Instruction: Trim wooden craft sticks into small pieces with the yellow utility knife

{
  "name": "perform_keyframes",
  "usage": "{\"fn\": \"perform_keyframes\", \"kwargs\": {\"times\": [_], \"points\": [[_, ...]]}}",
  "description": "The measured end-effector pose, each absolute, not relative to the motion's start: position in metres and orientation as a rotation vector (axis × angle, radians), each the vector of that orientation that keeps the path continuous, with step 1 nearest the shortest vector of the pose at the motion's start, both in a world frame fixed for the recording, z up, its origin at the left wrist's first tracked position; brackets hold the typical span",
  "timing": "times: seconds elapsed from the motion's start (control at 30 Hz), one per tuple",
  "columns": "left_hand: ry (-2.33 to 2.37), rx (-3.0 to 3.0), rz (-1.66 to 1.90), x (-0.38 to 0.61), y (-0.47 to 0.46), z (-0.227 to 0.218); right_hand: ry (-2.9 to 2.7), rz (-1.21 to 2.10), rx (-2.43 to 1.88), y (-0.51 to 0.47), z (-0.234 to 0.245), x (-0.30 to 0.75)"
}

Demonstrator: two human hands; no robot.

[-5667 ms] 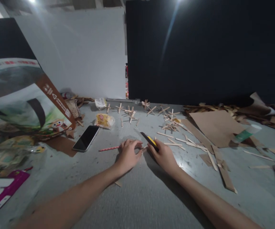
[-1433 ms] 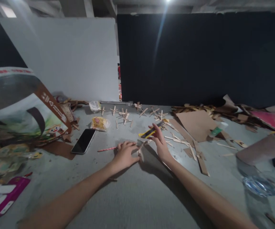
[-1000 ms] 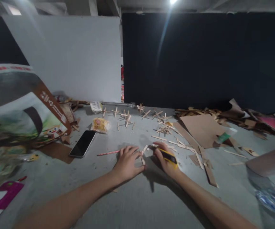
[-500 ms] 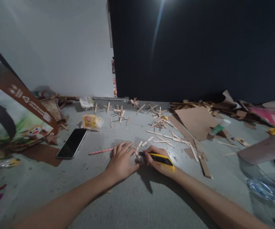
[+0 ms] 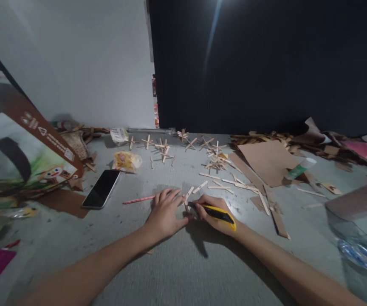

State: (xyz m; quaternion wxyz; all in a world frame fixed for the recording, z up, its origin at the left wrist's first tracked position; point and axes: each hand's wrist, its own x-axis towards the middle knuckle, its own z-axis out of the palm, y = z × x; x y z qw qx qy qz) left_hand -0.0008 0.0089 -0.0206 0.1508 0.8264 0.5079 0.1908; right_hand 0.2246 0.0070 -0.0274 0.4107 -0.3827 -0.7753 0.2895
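Lower now than in the view from just over a second ago, your right hand [image 5: 214, 223] has brought the utility knife [image 5: 221, 215] down from above the surface [image 5: 170, 272] to the small wooden stick [image 5: 189, 194] in front of you. That hand is clamped on the yellow-and-black handle, with the tip toward the wood. Your left hand [image 5: 164, 214] lies palm down, fingers spread, thumb and forefinger apart beside the stick; how firmly they press, you cannot tell from here. One loose stick [image 5: 200, 187] lies just beyond, near a striped pencil-like rod [image 5: 139, 199] on your left and crossed sticks [image 5: 166, 148] farther back.

Expect the wood to be light, stiff and thin, liable to split along its grain and skid on the smooth surface. Pin its long end flat, fingertips clear of the blade; keep the knife by its handle.
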Motion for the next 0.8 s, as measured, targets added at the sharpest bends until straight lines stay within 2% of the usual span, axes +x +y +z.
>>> {"fn": "perform_keyframes", "kwargs": {"times": [0.13,0.57,0.8], "points": [[1.464,2.378,0.523,-0.001,0.009,-0.021,-2.033,0.607,-0.915,0.004,-0.025,0.225],[1.484,2.359,0.511,0.002,0.011,-0.019,-2.13,0.51,-0.877,-0.005,-0.022,0.21],[1.457,2.393,0.549,0.002,0.011,-0.022,-2.126,0.637,-0.879,0.001,-0.011,0.205]]}}
